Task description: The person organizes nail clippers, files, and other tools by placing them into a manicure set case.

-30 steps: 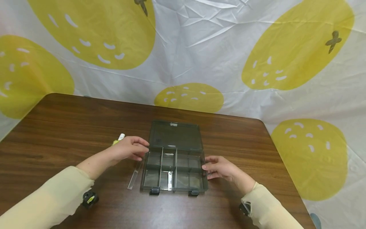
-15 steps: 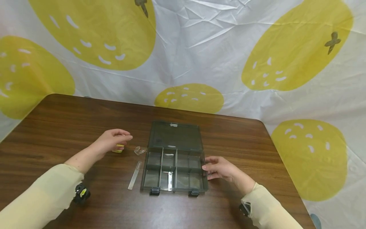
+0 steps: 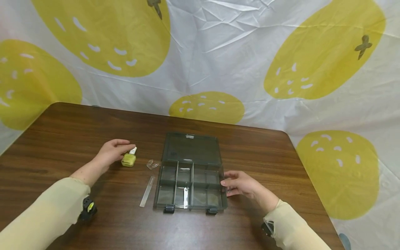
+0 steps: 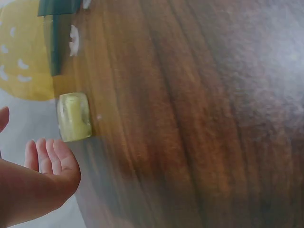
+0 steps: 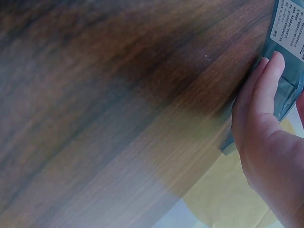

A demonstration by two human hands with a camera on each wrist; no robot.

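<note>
A smoky grey compartment box (image 3: 190, 187) lies open on the wooden table (image 3: 72, 132), its lid (image 3: 190, 147) flat behind it. My right hand (image 3: 239, 183) rests against the box's right wall (image 5: 285, 80), fingers (image 5: 263, 83) straight along it. My left hand (image 3: 113, 151) hovers just left of a small yellow bottle (image 3: 128, 159) with a white cap. In the left wrist view the fingers (image 4: 47, 156) are relaxed and apart from the bottle (image 4: 73, 116). A light divider strip (image 3: 185, 197) stands inside the box.
A small clear plastic piece (image 3: 152, 164) lies between the bottle and the box. A long clear strip (image 3: 147, 191) lies on the table left of the box. A white cloth with yellow fruit prints (image 3: 218, 62) hangs behind the table.
My left hand left the box's left edge, moved left to the yellow bottle and then drew slightly off it; the clear piece now lies uncovered by the box. The right hand has not moved.
</note>
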